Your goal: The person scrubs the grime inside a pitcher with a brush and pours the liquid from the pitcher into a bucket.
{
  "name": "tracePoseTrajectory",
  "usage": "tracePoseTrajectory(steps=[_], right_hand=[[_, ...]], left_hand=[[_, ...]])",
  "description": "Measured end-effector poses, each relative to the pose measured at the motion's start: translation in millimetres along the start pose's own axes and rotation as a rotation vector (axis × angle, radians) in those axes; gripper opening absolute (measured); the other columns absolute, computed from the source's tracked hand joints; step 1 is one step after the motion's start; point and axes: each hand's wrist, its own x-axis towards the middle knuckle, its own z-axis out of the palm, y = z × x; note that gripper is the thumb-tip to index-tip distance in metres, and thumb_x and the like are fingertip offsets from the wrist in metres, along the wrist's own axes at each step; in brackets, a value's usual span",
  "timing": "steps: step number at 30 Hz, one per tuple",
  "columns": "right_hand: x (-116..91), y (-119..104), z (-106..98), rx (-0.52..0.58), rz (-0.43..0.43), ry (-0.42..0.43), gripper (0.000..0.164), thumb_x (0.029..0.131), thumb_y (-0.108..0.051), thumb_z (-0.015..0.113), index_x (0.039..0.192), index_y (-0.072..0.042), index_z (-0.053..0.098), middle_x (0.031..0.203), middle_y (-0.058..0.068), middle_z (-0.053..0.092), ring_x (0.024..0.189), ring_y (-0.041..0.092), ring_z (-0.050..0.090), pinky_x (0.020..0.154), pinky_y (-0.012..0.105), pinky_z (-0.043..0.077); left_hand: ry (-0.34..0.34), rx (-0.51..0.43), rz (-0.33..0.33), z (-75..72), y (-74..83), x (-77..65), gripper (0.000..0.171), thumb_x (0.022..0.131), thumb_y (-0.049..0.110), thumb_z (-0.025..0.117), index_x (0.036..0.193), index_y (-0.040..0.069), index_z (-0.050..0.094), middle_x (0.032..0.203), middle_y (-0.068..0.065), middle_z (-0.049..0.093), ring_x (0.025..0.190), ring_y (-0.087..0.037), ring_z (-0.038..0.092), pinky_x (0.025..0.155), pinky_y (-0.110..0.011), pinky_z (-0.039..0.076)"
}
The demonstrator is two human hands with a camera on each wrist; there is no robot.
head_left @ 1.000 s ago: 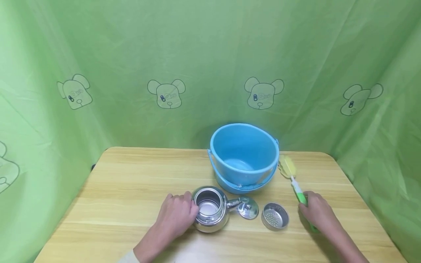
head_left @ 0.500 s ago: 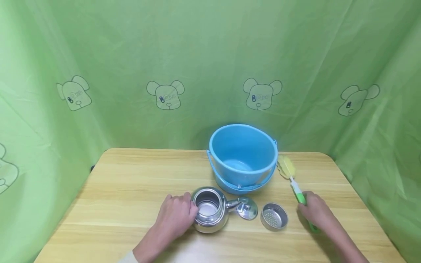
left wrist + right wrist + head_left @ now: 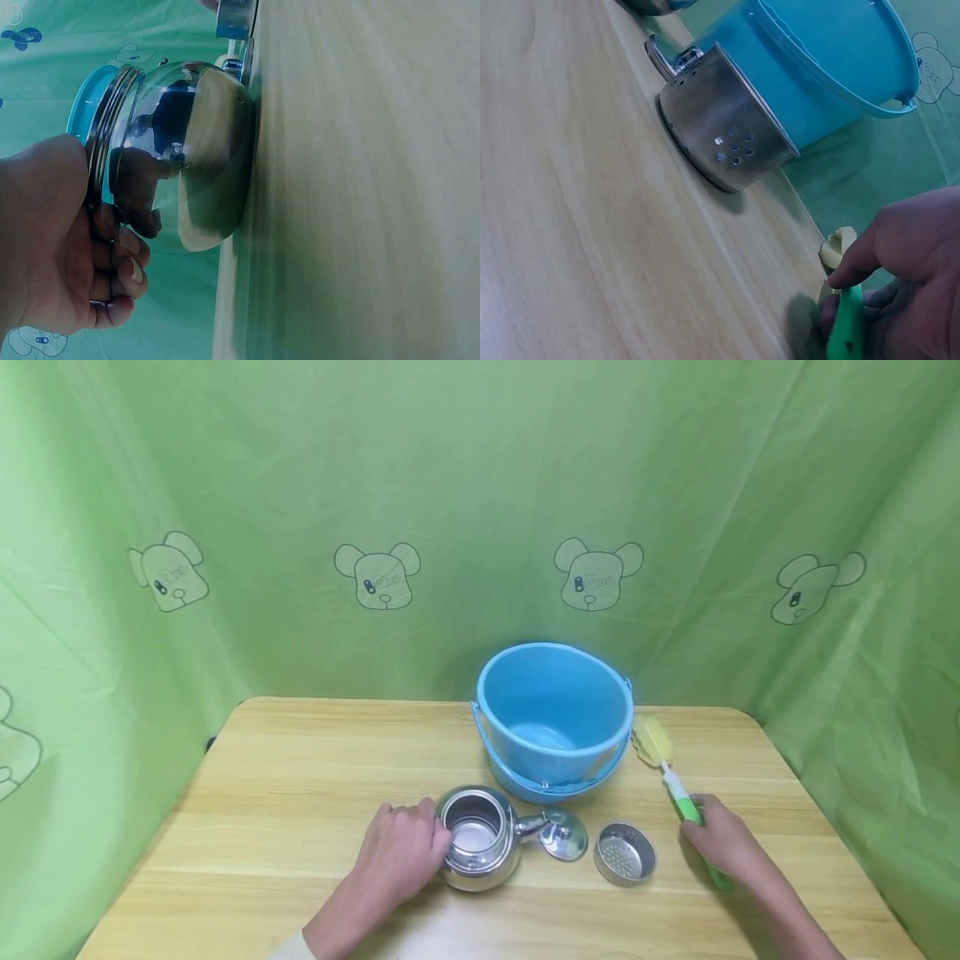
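A shiny steel teapot (image 3: 480, 868) without its lid stands upright on the table, its mouth facing up and its spout to the right. My left hand (image 3: 401, 852) grips it on its left side; in the left wrist view the fingers (image 3: 127, 274) curl beside the pot's rim and mostly hide the handle. My right hand (image 3: 723, 839) holds a sponge brush by its green handle (image 3: 687, 811), thumb pressed along it in the right wrist view. The brush's yellow sponge head (image 3: 654, 742) lies beside the bucket.
A blue bucket (image 3: 555, 767) with its carrying handle lowered stands behind the teapot. The teapot's lid (image 3: 564, 837) lies by the spout. To its right sits a perforated steel strainer (image 3: 627, 855). Green curtains (image 3: 480, 485) hang around the wooden table (image 3: 300, 777).
The right hand and the rear end of the brush handle have shifted very slightly to the right. The left hand and teapot hold still.
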Motion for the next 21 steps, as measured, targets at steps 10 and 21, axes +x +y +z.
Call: tracePoseTrajectory(steps=[10, 21], right_hand=[[-0.5, 2.2, -0.5, 0.043, 0.006, -0.006, 0.065, 0.102, -0.011, 0.045, 0.149, 0.023, 0.016, 0.139, 0.05, 0.04, 0.111, 0.05, 0.056, 0.083, 0.052, 0.053], [-4.0, 1.0, -1.2, 0.068, 0.007, 0.044, 0.065, 0.104, -0.016, 0.046, 0.15, 0.021, 0.017, 0.127, 0.043, 0.049, 0.091, 0.034, 0.056, 0.068, 0.034, 0.047]], left_hand=[[-0.017, -0.003, -0.003, -1.9, 1.6, 0.7, 0.021, 0.091, 0.024, 0.053, 0.072, 0.017, 0.046, 0.057, 0.007, 0.039, 0.052, -0.012, 0.033, 0.06, -0.025, 0.025], [-0.02, -0.007, -0.008, -2.7, 2.7, 0.4, 0.02, 0.09, 0.022, 0.053, 0.072, 0.016, 0.047, 0.057, 0.006, 0.04, 0.052, -0.012, 0.033, 0.061, -0.025, 0.025]])
